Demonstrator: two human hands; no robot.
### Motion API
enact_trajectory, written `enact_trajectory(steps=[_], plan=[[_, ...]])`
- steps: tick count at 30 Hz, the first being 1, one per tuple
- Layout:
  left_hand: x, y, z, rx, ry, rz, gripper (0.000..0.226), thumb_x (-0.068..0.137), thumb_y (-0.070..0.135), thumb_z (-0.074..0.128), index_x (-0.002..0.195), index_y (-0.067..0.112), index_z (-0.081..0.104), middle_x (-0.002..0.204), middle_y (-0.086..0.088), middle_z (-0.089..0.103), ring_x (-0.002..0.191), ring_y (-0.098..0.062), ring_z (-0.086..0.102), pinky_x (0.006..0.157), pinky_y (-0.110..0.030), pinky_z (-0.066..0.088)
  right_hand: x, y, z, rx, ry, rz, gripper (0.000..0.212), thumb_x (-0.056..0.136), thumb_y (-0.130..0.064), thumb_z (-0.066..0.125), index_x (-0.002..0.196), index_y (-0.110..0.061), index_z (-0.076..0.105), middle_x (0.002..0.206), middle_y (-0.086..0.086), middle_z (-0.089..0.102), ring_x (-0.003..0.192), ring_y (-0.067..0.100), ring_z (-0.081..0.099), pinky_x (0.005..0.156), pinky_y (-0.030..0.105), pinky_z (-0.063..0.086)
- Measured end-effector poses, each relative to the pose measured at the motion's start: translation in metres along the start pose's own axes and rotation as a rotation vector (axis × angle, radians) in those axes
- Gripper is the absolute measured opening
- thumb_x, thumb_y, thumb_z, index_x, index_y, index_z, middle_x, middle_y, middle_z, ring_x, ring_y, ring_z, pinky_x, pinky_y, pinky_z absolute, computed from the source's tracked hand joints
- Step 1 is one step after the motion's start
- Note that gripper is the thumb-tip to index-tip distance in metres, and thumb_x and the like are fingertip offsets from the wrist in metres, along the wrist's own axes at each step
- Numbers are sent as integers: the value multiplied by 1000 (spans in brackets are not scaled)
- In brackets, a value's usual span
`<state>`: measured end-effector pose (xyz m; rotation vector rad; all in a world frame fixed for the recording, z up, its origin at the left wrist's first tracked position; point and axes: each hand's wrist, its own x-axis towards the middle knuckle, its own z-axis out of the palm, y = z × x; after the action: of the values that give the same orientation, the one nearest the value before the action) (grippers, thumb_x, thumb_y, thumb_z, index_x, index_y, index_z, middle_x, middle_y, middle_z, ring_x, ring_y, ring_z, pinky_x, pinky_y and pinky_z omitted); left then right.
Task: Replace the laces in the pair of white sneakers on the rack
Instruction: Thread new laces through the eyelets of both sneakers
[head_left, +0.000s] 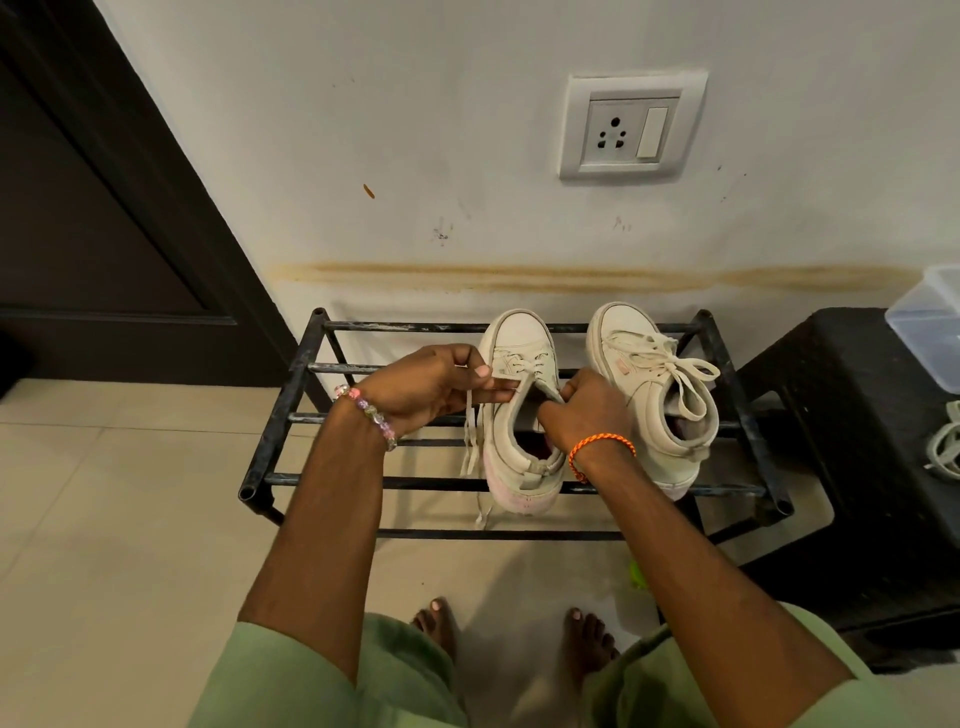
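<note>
Left hand (441, 387) is pinching the old lace (470, 441); right hand (587, 410) is gripping the left sneaker (519, 415), unlacing it. Next, probably pulling the lace through the remaining eyelets.

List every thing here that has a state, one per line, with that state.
Left sneaker: on the rack, partly unlaced, loose lace ends hanging off its left side.
Right sneaker: on the rack, laced, bow tied.
Left hand: pinching the lace beside the left sneaker.
Right hand: gripping the left sneaker's tongue or collar.
Rack: upright against the wall.
Wall socket: nothing plugged in.
</note>
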<state>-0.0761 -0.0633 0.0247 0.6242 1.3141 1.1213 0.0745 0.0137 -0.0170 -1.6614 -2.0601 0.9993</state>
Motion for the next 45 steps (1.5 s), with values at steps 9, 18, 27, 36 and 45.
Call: enact_trajectory(steps=[9,18,27,36,45], plan=[[-1,4,-3,107,129,-167,26,97,12,37,86,11,60,88,-7,74,80,-17,70,82,-34,49,2,-1,-2,-18,-36,8,25,74,-15,66,96,-7,58,83,5,56,78,23,51,63,27,37],[24,-24,9,679,427,10,17,88,19,65,102,12,72,72,-10,72,61,-23,65,46,-21,50,5,0,-3,-36,-81,-6,20,75,-17,66,87,-14,50,70,-1,48,77,23,50,60,26,35],[31,-25,10,888,506,136,10,91,24,54,82,24,52,80,4,59,87,-27,62,84,-41,51,5,0,-7,0,-168,-11,29,79,-27,67,72,-21,40,68,-5,48,75,21,51,63,27,36],[-6,32,29,67,235,445,20,89,4,59,108,13,60,81,0,74,83,-12,69,71,-15,51,-16,-42,-15,429,-167,-434,16,87,-8,60,100,-14,67,93,-5,68,92,5,62,88,25,51],[3,12,-1,-471,824,152,17,89,5,58,102,15,56,95,-1,69,76,-8,60,62,-22,44,-9,-58,-74,912,-308,-354,21,91,-5,55,77,-9,69,56,-2,56,46,6,47,61,27,50]])
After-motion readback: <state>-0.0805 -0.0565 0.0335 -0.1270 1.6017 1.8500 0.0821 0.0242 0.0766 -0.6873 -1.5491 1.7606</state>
